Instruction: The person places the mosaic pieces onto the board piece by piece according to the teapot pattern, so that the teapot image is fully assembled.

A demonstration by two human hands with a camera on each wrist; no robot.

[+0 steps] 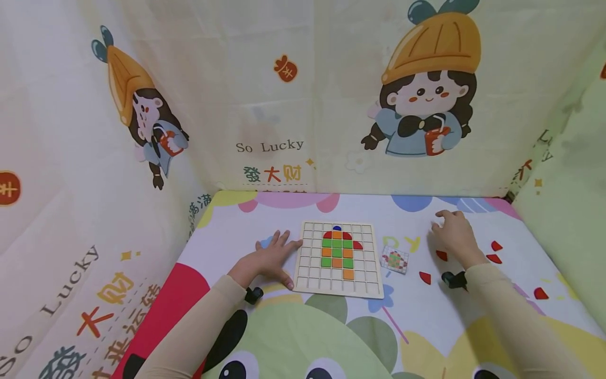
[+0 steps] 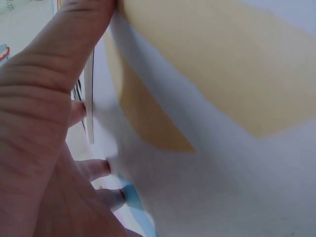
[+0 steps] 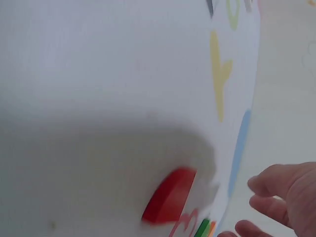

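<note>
A pale wooden grid board [image 1: 312, 275] lies on the table, with green, orange, red and blue flat tiles [image 1: 337, 243] set in its squares. My left hand [image 1: 270, 260] lies with fingers spread at the board's left edge; thumb and a fingertip touch its side. In the left wrist view the thumb [image 2: 59, 44] reaches along the tabletop close to the board's edge. My right hand [image 1: 455, 238] hovers over the table right of the board, fingers loosely bent and nothing between them. Beneath it, a red quarter-round tile [image 3: 170, 197] shows in the right wrist view.
A small picture card [image 1: 394, 259] with a coloured grid pattern lies just right of the board. Several red tiles [image 1: 541, 293] are scattered on the right of the table. Printed cloth walls [image 1: 341, 116] enclose the table at the back and sides.
</note>
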